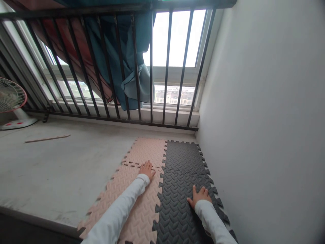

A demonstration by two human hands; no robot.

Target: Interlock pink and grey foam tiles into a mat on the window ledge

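My left hand (pixel 147 169) lies with fingers spread on the seam between a near pink foam mat tile (pixel 138 210) and a far pink foam mat tile (pixel 147 149). Small gaps show along that seam. To the right, my right hand (pixel 200 196) rests with fingers apart on a near black foam mat tile (pixel 175 210). Beyond it lies a far black foam mat tile (pixel 184 156), its toothed edge meeting the near one. The pink and black tiles join side by side along a jagged line. Neither hand grips anything.
A white wall (pixel 266 118) rises close on the right. Black railing (pixel 152 123) runs across the back, with a blue and pink curtain (pixel 101 61) behind it. At left, a fan (pixel 20 117) and a thin wooden stick (pixel 47 139) are on the grey floor (pixel 63 169).
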